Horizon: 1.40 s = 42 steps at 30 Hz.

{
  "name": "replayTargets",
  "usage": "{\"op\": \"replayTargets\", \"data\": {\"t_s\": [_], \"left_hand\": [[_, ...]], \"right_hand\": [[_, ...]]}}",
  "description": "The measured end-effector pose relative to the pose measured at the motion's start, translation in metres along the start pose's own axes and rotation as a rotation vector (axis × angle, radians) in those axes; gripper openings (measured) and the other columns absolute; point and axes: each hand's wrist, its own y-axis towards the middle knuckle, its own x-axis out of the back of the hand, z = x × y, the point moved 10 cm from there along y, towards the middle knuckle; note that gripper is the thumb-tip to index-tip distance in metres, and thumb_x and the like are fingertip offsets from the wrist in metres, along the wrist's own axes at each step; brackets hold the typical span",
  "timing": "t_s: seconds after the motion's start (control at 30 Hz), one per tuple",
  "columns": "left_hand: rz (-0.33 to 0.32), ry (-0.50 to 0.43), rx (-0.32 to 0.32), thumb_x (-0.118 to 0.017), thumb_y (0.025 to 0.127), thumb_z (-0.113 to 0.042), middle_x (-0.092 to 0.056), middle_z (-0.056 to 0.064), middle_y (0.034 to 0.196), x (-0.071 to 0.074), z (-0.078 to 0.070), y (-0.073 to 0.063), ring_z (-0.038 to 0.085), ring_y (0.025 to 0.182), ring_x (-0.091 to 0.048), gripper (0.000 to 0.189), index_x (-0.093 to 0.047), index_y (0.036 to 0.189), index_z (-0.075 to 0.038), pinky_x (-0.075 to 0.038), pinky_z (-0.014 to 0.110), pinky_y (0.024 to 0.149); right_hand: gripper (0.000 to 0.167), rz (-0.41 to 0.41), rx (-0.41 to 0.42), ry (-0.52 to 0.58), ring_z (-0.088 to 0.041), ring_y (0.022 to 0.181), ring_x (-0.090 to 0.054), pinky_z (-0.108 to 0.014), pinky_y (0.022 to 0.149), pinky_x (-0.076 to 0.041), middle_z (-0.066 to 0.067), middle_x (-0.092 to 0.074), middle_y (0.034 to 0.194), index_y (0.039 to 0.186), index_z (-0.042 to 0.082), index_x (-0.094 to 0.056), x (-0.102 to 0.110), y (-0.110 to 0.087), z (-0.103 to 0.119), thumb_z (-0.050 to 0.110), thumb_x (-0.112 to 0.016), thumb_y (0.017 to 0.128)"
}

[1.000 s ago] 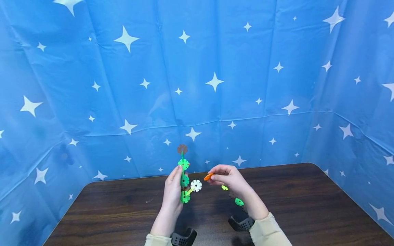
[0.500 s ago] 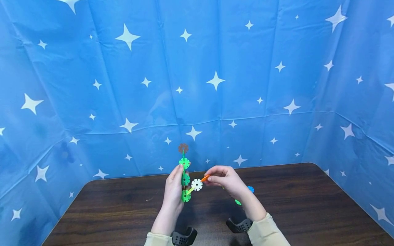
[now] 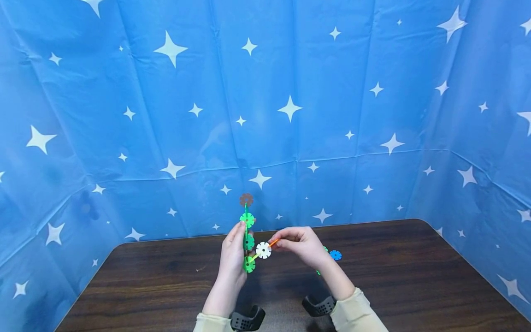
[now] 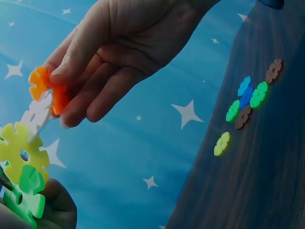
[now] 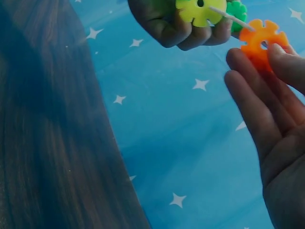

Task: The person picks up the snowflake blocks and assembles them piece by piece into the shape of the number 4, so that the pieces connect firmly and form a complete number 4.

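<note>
My left hand [image 3: 233,254] grips an upright chain of notched plastic discs, green ones [image 3: 247,220] with a brown disc [image 3: 246,199] at the top. From its lower end a yellow disc [image 4: 23,151] branches off, and a white disc [image 3: 263,250] is slotted into that. Between thumb and fingertips, my right hand [image 3: 302,246] pinches an orange disc [image 5: 263,42]. The orange disc meets the white disc's edge, notch against notch, at an angle to it. In the left wrist view the right hand's other fingers extend beside the orange disc.
Loose discs lie on the dark wooden table [image 3: 157,276] right of the right hand: a blue disc [image 3: 335,255], a yellow disc [image 4: 221,144], a brown disc [image 4: 274,71] and several others. A blue star-patterned cloth [image 3: 265,115] hangs behind the table and along its sides.
The right hand has moved left, bringing the orange disc from apart to the white disc's edge and turning it edge-on to the head view. The left hand has stayed nearly still.
</note>
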Motion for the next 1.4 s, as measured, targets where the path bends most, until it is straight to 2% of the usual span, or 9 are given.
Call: {"op": "replayTargets", "data": {"t_s": [0.17,0.5,0.7,0.8,0.9,1.07,1.23,1.4], "left_hand": [[0.007,-0.015,-0.001,-0.046,0.103,-0.039,-0.052,-0.003,0.084,0.000,-0.003,-0.002,0.006,0.061,-0.041,0.046,-0.059,0.129,-0.004,-0.036,0.020,0.052],[-0.003,-0.050,0.016,-0.046,0.103,-0.039,-0.049,-0.004,0.082,0.002,-0.004,-0.002,0.007,0.061,-0.040,0.041,-0.063,0.125,-0.009,-0.034,0.020,0.052],[-0.024,-0.032,0.008,-0.046,0.104,-0.037,-0.050,-0.003,0.084,0.003,-0.006,-0.001,0.008,0.066,-0.041,0.043,-0.061,0.128,-0.005,-0.033,0.023,0.056],[-0.019,-0.003,0.003,-0.045,0.103,-0.039,-0.050,-0.003,0.086,0.002,-0.007,-0.001,0.009,0.068,-0.041,0.046,-0.058,0.131,-0.004,-0.033,0.024,0.058],[-0.010,0.012,-0.007,-0.044,0.104,-0.038,-0.051,-0.002,0.085,0.001,-0.010,-0.002,0.009,0.066,-0.041,0.045,-0.059,0.130,-0.004,-0.034,0.023,0.057],[0.007,0.035,-0.046,-0.045,0.104,-0.035,-0.051,-0.002,0.079,-0.002,-0.014,-0.004,0.008,0.060,-0.042,0.041,-0.060,0.125,-0.003,-0.036,0.022,0.053],[0.013,0.058,-0.054,-0.044,0.104,-0.035,-0.050,-0.003,0.074,-0.002,-0.013,-0.004,0.008,0.055,-0.042,0.039,-0.062,0.119,-0.004,-0.038,0.022,0.051],[0.014,0.081,-0.057,-0.043,0.105,-0.035,-0.050,-0.003,0.075,-0.001,-0.013,-0.005,0.008,0.055,-0.041,0.042,-0.061,0.123,-0.002,-0.038,0.021,0.051]], "right_hand": [[0.017,-0.031,0.071,-0.004,-0.017,0.086,-0.070,-0.039,0.076,-0.056,-0.020,-0.070,0.097,0.102,-0.014,-0.067,-0.002,0.000,0.007,-0.003,-0.064,0.090],[0.011,-0.091,0.218,-0.121,-0.014,0.083,-0.070,-0.041,0.070,-0.057,-0.022,-0.070,0.093,0.096,-0.010,-0.070,-0.006,-0.001,0.019,-0.010,-0.063,0.088],[0.012,-0.102,0.256,-0.145,-0.013,0.082,-0.069,-0.041,0.069,-0.057,-0.024,-0.069,0.095,0.096,-0.011,-0.070,-0.008,-0.002,0.021,-0.012,-0.062,0.088],[0.011,-0.100,0.237,-0.142,-0.014,0.082,-0.069,-0.043,0.071,-0.057,-0.022,-0.069,0.095,0.097,-0.009,-0.070,-0.008,-0.001,0.020,-0.009,-0.063,0.089],[0.012,-0.085,0.190,-0.094,-0.016,0.084,-0.070,-0.044,0.073,-0.056,-0.024,-0.068,0.097,0.100,-0.010,-0.069,-0.007,0.001,0.016,-0.005,-0.063,0.090],[0.017,-0.043,0.117,-0.048,-0.017,0.090,-0.069,-0.041,0.077,-0.056,-0.027,-0.065,0.109,0.106,-0.011,-0.066,-0.004,0.000,0.010,-0.004,-0.061,0.092],[0.025,-0.023,0.024,-0.103,-0.022,0.095,-0.069,-0.040,0.080,-0.055,-0.021,-0.065,0.116,0.116,-0.005,-0.066,0.005,-0.002,0.004,0.001,-0.064,0.092],[0.025,-0.036,-0.071,-0.212,-0.028,0.100,-0.067,-0.039,0.082,-0.055,-0.016,-0.068,0.112,0.116,-0.002,-0.067,0.032,-0.007,-0.003,0.006,-0.065,0.092]]}}
